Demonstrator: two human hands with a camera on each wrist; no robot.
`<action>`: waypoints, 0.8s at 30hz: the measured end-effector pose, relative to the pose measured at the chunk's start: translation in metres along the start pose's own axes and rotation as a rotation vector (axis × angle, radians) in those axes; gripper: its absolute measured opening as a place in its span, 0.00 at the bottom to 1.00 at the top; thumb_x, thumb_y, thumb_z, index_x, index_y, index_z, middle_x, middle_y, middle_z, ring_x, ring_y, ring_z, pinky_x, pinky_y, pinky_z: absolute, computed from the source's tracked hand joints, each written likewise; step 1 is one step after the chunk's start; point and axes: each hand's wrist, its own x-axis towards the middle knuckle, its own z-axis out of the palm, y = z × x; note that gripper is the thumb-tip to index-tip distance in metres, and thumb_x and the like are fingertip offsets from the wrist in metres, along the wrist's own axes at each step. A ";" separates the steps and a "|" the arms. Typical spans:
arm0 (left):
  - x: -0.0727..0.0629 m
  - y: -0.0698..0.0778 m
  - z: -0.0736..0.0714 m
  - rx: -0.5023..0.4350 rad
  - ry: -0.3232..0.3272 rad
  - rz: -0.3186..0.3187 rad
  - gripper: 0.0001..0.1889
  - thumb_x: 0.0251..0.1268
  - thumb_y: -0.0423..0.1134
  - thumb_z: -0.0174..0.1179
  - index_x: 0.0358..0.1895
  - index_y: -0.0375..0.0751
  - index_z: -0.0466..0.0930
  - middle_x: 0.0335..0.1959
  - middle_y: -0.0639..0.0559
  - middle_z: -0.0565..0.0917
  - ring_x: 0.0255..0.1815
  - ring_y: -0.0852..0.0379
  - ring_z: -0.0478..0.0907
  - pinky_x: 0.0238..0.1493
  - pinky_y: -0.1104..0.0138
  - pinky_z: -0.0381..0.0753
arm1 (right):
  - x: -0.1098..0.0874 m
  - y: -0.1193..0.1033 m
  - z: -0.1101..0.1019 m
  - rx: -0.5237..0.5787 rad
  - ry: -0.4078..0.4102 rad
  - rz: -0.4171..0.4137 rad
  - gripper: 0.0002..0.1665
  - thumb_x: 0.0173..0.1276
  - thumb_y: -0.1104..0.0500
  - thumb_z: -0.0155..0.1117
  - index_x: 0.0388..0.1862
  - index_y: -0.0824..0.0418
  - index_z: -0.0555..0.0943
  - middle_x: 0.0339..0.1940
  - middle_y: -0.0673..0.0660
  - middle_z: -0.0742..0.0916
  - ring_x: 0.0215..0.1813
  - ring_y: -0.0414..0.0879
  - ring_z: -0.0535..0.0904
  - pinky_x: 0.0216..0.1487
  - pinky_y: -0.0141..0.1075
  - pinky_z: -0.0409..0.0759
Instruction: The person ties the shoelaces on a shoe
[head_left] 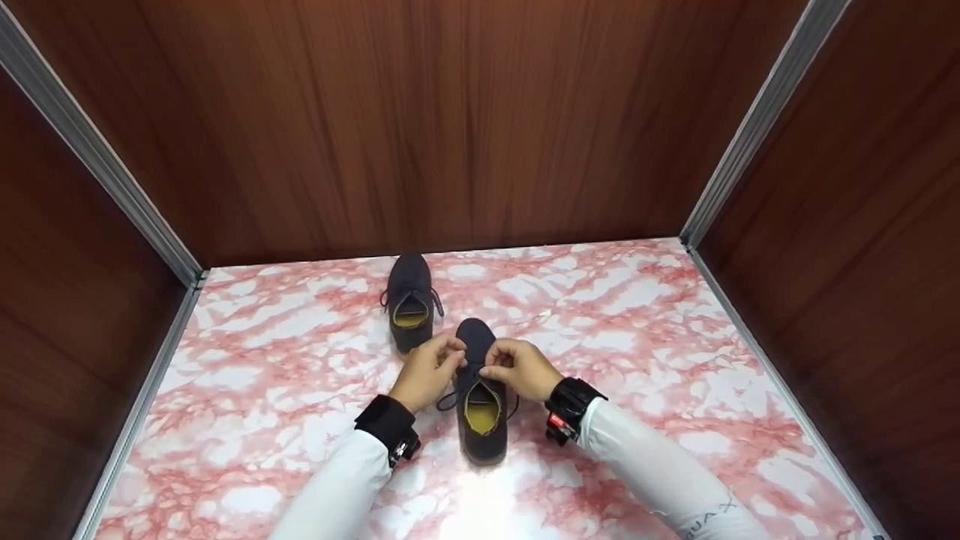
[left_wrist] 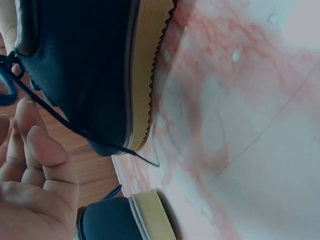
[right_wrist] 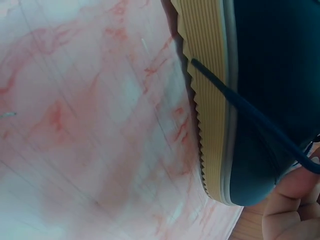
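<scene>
A dark blue lace-up shoe (head_left: 484, 444) with a yellow insole stands on the floor, toe pointing away, between my two hands. Over its left side is my left hand (head_left: 429, 369), fingers loosely bent. In the left wrist view its fingertips (left_wrist: 31, 112) are just beside the shoelace (left_wrist: 65, 122), with nothing between them. My right hand (head_left: 529, 369) pinches the lace at the knot from the right. One lace end (right_wrist: 240, 100) hangs across the shoe's ribbed tan sole in the right wrist view. The fingers partly hide the knot.
The matching shoe (head_left: 409, 274) stands further off to the left, its lace tied in a bow. Red-and-white marbled floor (head_left: 637, 337) spreads around both. Brown wood panels (head_left: 450, 127) with grey metal edging (head_left: 750, 127) enclose the back and sides.
</scene>
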 end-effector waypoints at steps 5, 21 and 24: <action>0.000 0.000 0.002 0.031 -0.044 0.012 0.05 0.77 0.36 0.60 0.45 0.39 0.84 0.35 0.45 0.89 0.34 0.56 0.83 0.36 0.72 0.79 | -0.001 0.001 0.002 0.011 0.016 -0.013 0.11 0.67 0.57 0.76 0.32 0.59 0.81 0.29 0.54 0.84 0.30 0.38 0.76 0.33 0.26 0.74; -0.001 -0.003 0.001 0.128 -0.123 0.115 0.03 0.71 0.33 0.66 0.44 0.43 0.86 0.38 0.49 0.84 0.35 0.63 0.75 0.40 0.72 0.76 | 0.000 0.002 0.004 0.004 0.017 -0.057 0.11 0.67 0.57 0.76 0.32 0.59 0.81 0.29 0.57 0.84 0.30 0.44 0.77 0.32 0.25 0.72; -0.002 -0.004 0.002 0.157 -0.085 0.152 0.03 0.70 0.33 0.67 0.42 0.44 0.86 0.36 0.51 0.83 0.34 0.63 0.75 0.39 0.73 0.75 | 0.000 0.003 0.004 0.000 0.020 -0.060 0.11 0.67 0.57 0.76 0.32 0.59 0.81 0.29 0.57 0.84 0.30 0.42 0.77 0.32 0.26 0.73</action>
